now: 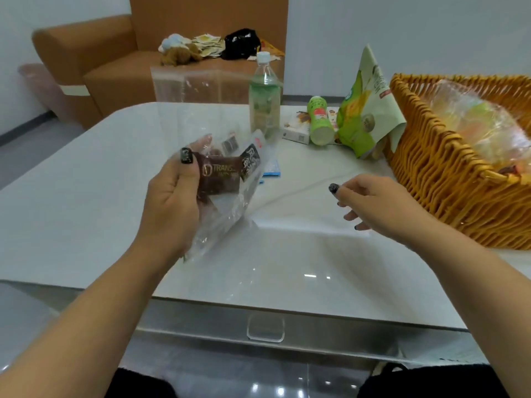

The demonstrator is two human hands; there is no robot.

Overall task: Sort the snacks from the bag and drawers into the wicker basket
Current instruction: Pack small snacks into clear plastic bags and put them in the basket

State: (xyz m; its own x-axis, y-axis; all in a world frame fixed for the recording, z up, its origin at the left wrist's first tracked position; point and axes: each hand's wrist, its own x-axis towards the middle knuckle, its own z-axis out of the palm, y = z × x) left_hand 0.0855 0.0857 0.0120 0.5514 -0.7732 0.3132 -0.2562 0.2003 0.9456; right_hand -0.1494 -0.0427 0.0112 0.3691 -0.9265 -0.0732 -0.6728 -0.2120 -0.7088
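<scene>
Our left hand (172, 193) grips a clear plastic bag (198, 133) with small dark brown snack packets (219, 175) inside, lifted so we can empty it. Our right hand (376, 205) hovers loosely curled and holds nothing, near the woven orange wicker basket (448, 179) at far right, which already holds wrapped snacks. Everything rests on a glossy white table (86, 196); a tan sofa (115, 61) stands beyond.

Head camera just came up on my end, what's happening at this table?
A person is sorting snacks. The left hand grips a clear plastic bag with dark snack packets inside it. The right hand hovers empty beside the wicker basket, which already holds a wrapped item. A green bottle, a canister and a green pouch wait on the table.
</scene>
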